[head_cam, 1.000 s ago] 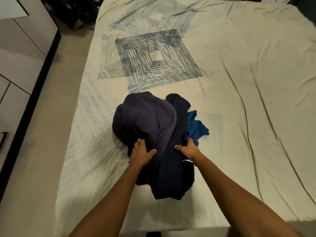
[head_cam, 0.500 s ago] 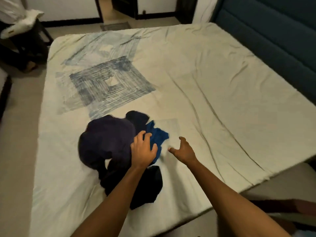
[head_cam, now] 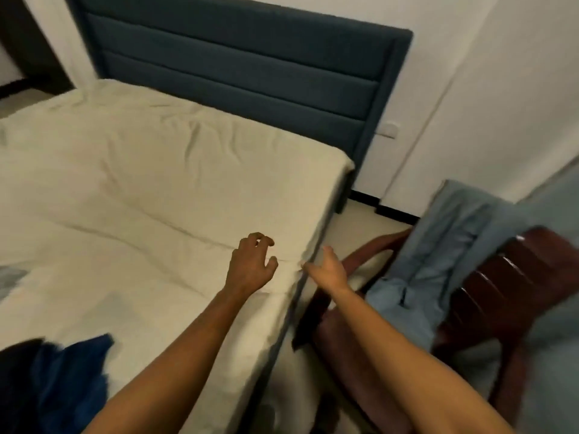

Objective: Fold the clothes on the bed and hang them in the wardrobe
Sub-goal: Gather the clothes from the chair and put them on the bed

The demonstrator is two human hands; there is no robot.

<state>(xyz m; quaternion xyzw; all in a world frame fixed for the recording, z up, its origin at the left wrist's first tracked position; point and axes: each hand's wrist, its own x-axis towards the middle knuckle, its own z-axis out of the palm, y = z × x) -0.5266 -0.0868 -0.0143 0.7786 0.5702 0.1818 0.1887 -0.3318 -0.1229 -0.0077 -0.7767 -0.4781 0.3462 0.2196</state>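
I see the left hand (head_cam: 250, 266) over the bed (head_cam: 156, 195), fingers loosely curled, empty; right hand (head_cam: 329, 269) past the edge, seemingly spread, blurred; clothes (head_cam: 59, 374) near left.

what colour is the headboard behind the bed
Dark teal-blue, padded in horizontal bands; the headboard shows clearly in the head view.

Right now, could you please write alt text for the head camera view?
Both hands, left hand and right hand, reach empty toward light blue clothing draped over a wooden chair beside the bed; dark clothes lie at lower left.
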